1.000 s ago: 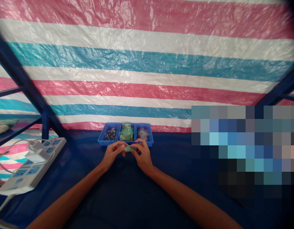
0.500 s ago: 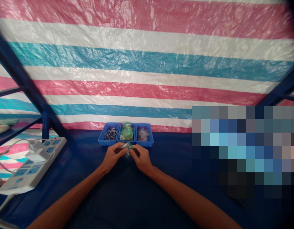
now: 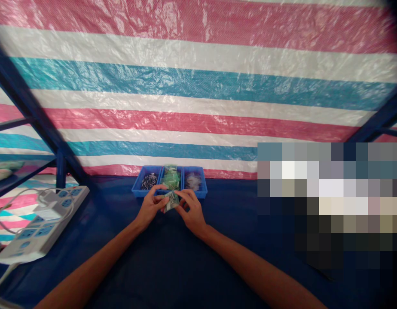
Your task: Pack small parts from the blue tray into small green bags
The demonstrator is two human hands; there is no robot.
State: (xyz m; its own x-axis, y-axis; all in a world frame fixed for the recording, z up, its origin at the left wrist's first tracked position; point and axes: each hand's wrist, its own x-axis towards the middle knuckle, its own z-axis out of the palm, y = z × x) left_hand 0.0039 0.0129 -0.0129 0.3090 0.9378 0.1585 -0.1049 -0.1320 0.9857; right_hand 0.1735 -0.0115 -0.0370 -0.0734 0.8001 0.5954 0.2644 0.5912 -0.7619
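Over a dark blue tabletop, my left hand (image 3: 151,207) and my right hand (image 3: 192,209) meet on a small green packet (image 3: 171,200), fingers of both pinched on its edges. Just beyond them stand three small blue trays in a row. The left tray (image 3: 146,181) holds dark thin metal pieces. Green packets fill the middle tray (image 3: 170,179), and the right tray (image 3: 193,180) holds pale clear pieces.
A white power strip (image 3: 40,223) with plugs and white cables lies at the left edge. A dark blue metal frame post (image 3: 60,168) rises at the left. A striped pink, white and teal tarp (image 3: 198,86) forms the back wall. A blurred patch covers the right side.
The green packet has turned between my fingers from lying flat to more upright, and both hands have closed in slightly around it. The trays and power strip have stayed put.
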